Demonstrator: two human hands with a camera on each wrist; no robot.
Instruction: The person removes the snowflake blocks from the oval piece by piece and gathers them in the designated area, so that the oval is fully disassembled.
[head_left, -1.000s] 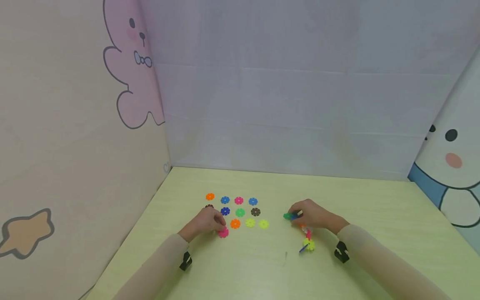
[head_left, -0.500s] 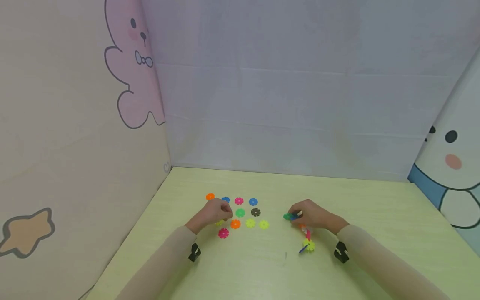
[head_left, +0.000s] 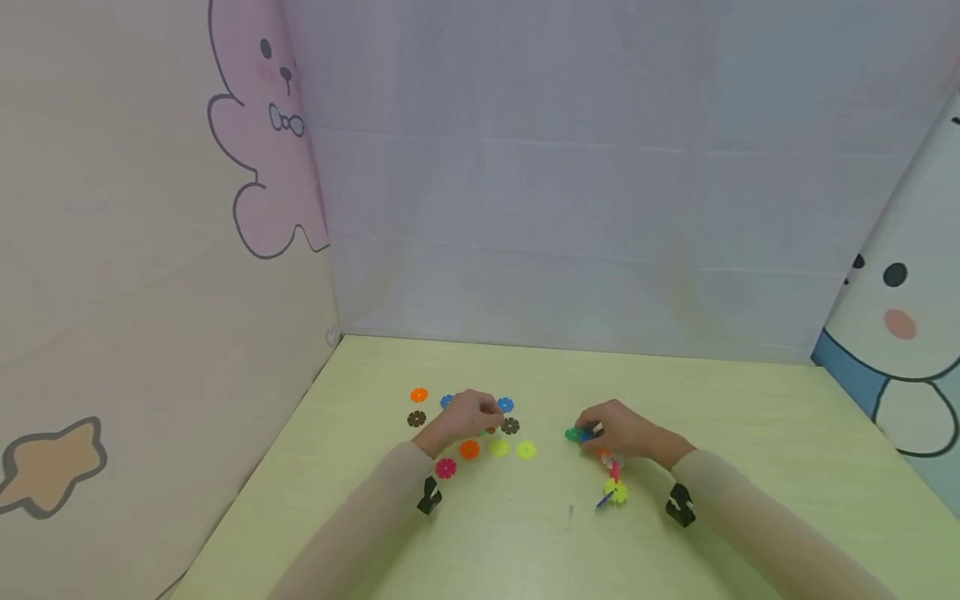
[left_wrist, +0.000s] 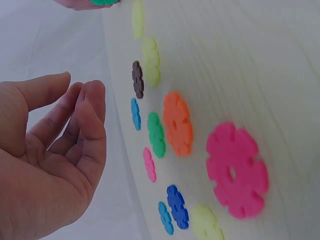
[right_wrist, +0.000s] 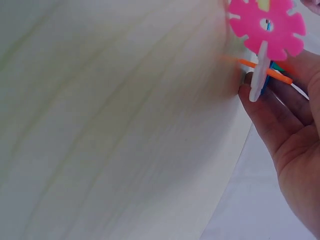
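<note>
My left hand (head_left: 467,414) hovers over rows of loose flower-shaped plastic discs. Its thumb and loosely bent fingers stand apart with nothing between them in the left wrist view. Near its fingertips lie a brown disc (head_left: 510,426) and a green disc (left_wrist: 156,135), the latter mostly covered by the hand in the head view. On the right, my right hand (head_left: 622,429) grips a chain of interlocked discs. A green disc (head_left: 573,434) pokes out past its fingers; a pink disc (right_wrist: 267,32), a white one (right_wrist: 258,75) and a yellow one (head_left: 617,492) trail toward me.
Other loose discs lie flat at left: orange ones (head_left: 418,395) (head_left: 469,450), a pink disc (head_left: 446,468), a blue disc (head_left: 506,404) and yellow discs (head_left: 526,450). A pale curtain (head_left: 570,250) hangs behind the wooden table (head_left: 510,542); a printed wall (head_left: 150,333) borders its left side.
My left hand has moved rightward over the loose discs, from beside the near pink disc to the brown one at the right of the rows. The right hand keeps its place with the chain.
</note>
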